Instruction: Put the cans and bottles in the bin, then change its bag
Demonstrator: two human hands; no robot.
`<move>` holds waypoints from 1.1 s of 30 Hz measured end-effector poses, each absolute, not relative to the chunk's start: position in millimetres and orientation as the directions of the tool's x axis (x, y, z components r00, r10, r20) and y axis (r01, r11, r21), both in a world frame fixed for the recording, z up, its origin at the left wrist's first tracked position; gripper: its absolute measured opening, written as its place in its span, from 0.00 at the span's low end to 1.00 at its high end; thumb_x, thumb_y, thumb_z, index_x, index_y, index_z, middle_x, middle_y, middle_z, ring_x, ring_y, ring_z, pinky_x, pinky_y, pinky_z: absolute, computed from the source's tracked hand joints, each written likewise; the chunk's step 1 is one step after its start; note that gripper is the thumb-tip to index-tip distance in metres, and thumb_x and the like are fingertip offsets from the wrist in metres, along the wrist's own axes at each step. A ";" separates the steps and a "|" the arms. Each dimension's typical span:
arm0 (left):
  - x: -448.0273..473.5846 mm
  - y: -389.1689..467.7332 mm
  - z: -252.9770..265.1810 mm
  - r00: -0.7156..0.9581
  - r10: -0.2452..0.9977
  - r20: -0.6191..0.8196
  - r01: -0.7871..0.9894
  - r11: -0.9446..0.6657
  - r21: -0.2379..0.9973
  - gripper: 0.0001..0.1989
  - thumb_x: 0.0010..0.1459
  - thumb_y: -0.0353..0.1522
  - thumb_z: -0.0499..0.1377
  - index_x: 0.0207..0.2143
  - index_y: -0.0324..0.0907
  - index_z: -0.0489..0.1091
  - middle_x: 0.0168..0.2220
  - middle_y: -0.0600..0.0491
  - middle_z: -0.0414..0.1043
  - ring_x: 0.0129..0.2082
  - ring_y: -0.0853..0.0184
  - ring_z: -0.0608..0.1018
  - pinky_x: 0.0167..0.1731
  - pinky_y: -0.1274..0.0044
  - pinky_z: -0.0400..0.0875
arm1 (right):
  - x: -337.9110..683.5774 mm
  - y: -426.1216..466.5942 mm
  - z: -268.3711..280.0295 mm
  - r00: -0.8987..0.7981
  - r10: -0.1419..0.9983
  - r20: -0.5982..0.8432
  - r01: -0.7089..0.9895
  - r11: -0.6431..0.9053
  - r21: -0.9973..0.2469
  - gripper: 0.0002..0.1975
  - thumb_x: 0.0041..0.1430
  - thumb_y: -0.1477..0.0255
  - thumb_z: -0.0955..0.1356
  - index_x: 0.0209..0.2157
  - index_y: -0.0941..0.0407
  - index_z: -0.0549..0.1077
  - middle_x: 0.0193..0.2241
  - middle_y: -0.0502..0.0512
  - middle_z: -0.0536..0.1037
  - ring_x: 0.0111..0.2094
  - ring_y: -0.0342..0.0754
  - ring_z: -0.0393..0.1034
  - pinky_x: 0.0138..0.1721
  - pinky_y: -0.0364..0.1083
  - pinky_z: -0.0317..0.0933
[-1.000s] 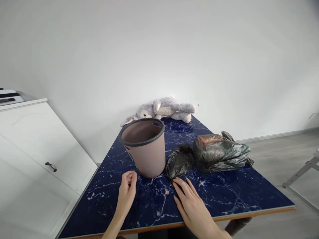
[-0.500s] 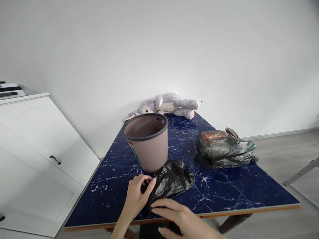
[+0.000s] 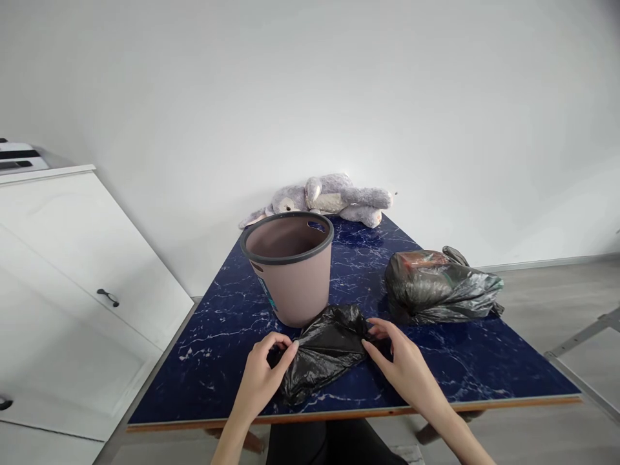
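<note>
A crumpled black plastic bag (image 3: 327,355) lies on the table near its front edge, stretched between my two hands. My left hand (image 3: 266,367) is closed, pinching the bag's left side between thumb and fingers. At the other side, my right hand (image 3: 398,357) pinches the bag's right edge with thumb and fingertips. Just behind the bag stands an upright mauve trash can (image 3: 303,287) with a dark grey rim and handle holes; no liner shows in it. The bag touches or nearly touches its base.
To the right lies a filled, tied black plastic bag (image 3: 438,290). A grey plush rabbit (image 3: 334,197) rests against the wall at the back of the blue marbled table (image 3: 208,381). White cabinets (image 3: 72,284) stand on the left, and a metal frame (image 3: 581,336) on the right.
My right hand has moved up and right from the front edge and now grips the bag's right side. The bag has been spread wider. The view has shifted slightly.
</note>
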State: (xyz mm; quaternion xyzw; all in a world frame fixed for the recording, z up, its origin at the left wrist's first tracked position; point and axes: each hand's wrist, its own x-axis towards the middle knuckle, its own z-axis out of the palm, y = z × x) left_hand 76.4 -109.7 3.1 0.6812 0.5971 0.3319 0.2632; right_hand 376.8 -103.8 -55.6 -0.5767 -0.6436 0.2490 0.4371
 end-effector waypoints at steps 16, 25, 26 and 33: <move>76.1 -110.7 10.0 -0.111 0.984 0.141 0.364 -0.092 0.927 0.20 0.64 0.53 0.62 0.37 0.46 0.75 0.37 0.51 0.78 0.42 0.58 0.81 0.43 0.74 0.74 | 379.4 -160.8 35.9 -0.226 0.918 0.325 0.092 0.352 -0.931 0.11 0.69 0.60 0.72 0.48 0.50 0.78 0.44 0.58 0.81 0.48 0.54 0.76 0.52 0.50 0.70; 70.6 -109.3 3.6 -0.249 0.965 0.077 0.117 -0.049 0.992 0.24 0.61 0.57 0.64 0.39 0.46 0.71 0.32 0.56 0.70 0.32 0.66 0.74 0.33 0.79 0.71 | 365.0 -142.6 32.9 -0.159 0.976 0.151 -0.095 0.137 -0.986 0.17 0.72 0.53 0.67 0.44 0.52 0.75 0.32 0.51 0.75 0.33 0.47 0.71 0.38 0.45 0.68; 70.0 -109.3 3.2 -0.263 0.963 0.065 0.073 -0.047 0.996 0.24 0.60 0.56 0.65 0.39 0.46 0.71 0.32 0.57 0.69 0.32 0.67 0.73 0.34 0.79 0.71 | 362.4 -138.9 28.9 -0.158 0.981 0.109 -0.038 0.105 -0.994 0.19 0.71 0.52 0.68 0.48 0.52 0.74 0.32 0.51 0.75 0.33 0.47 0.70 0.36 0.45 0.67; 57.8 -99.7 -9.6 -0.425 0.896 -0.131 -0.284 0.006 0.959 0.19 0.52 0.47 0.73 0.38 0.47 0.76 0.41 0.55 0.80 0.45 0.61 0.81 0.44 0.76 0.78 | 343.8 -141.5 1.5 -0.391 0.919 -0.048 0.119 -0.001 -0.993 0.29 0.68 0.62 0.70 0.68 0.46 0.63 0.58 0.57 0.74 0.30 0.42 0.64 0.34 0.45 0.66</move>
